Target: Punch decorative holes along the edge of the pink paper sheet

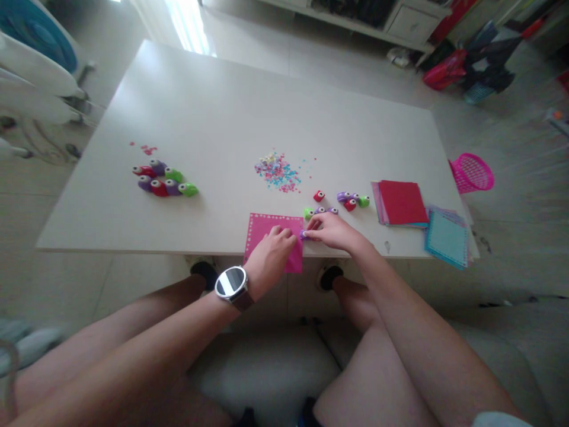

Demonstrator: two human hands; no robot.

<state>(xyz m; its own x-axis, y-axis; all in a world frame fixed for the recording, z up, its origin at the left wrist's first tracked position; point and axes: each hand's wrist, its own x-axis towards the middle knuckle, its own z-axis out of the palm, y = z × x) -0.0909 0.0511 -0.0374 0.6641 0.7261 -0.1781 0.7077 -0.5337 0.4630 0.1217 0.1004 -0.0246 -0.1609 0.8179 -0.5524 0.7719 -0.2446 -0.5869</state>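
While the left hand lies flat with fingers spread on the square pink paper sheet, pinning it at the near edge of the white worktop, the right hand closes its fingers on a small purple paper punch right at the sheet's right edge. A row of punched holes runs along the sheet's far border, and its near part hangs over the worktop's edge. On the left wrist sits a silver wristwatch. Just beyond the right hand there's a scatter of small punches in green, purple and red, and farther back a loose heap of pink, blue and pale paper confetti. Off to the right, a stack of coloured paper squares topped in red, with another stack, blue on top, beside it. Well apart on the left, a cluster of larger punches. Past the worktop's right end, a pink mesh basket.
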